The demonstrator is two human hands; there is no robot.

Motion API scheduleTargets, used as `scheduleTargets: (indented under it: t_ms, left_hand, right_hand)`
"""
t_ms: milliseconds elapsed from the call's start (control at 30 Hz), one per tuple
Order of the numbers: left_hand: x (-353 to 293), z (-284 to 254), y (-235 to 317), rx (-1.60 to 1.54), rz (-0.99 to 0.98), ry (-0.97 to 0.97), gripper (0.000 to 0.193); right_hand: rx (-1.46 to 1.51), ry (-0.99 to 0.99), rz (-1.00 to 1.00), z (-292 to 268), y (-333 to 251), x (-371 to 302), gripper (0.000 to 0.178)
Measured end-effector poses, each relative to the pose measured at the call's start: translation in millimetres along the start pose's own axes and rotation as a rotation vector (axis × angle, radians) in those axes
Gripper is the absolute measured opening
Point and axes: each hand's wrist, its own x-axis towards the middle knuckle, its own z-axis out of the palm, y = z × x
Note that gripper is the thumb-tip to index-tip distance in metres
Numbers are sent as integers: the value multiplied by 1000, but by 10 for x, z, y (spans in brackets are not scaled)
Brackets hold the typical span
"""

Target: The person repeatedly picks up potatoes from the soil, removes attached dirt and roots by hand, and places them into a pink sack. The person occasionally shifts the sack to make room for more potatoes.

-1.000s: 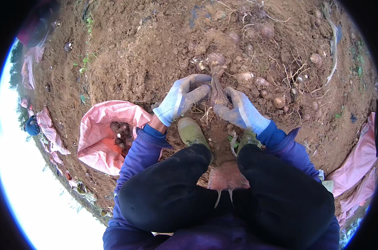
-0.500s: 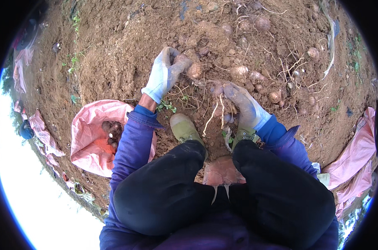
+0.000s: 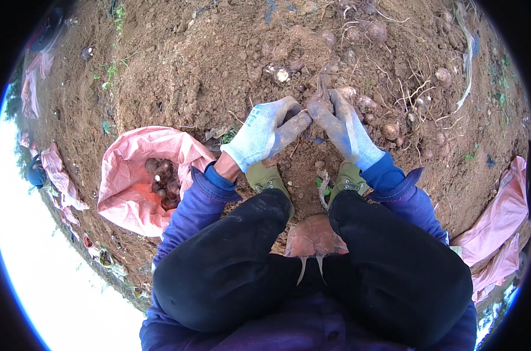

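Observation:
My right hand, in a soiled pale blue glove, grips a brown taro corm whose dry, withered stalk points away from me. Close on its left is my gloved left hand. Its fingers are bent and thumb and fingertips meet near the corm; whatever they pinch is hidden. Just beyond the hands a taro with a pale face lies on the soil. More round brown taros with stringy roots lie to the right of my right hand.
An open pink woven sack holding several taros stands left of my left forearm. My green shoes are planted below the hands. A reddish seat pad shows between my legs. Pink sacking lies at the far right.
My left hand has moved right and nearer to me, beside the right hand, leaving a taro on the soil. My right hand has turned its taro, stalk now pointing away.

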Motion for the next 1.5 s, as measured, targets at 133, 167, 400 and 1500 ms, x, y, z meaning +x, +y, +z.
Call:
scheduleTargets:
  t_ms: [133, 167, 400, 1500]
  left_hand:
    - [11, 152, -230, 72, 16, 66, 25]
    - [-17, 175, -331, 112, 65, 88, 26]
    - [27, -218, -872, -882, -419, 458, 46]
    - [298, -396, -431, 544, 110, 263, 30]
  right_hand:
    - [-99, -47, 87, -4, -70, -27, 41]
    - [-63, -103, 175, -18, -94, -40, 40]
    - [-37, 132, -364, -9, -296, -75, 37]
    - [-173, -181, -224, -7, 200, -223, 36]
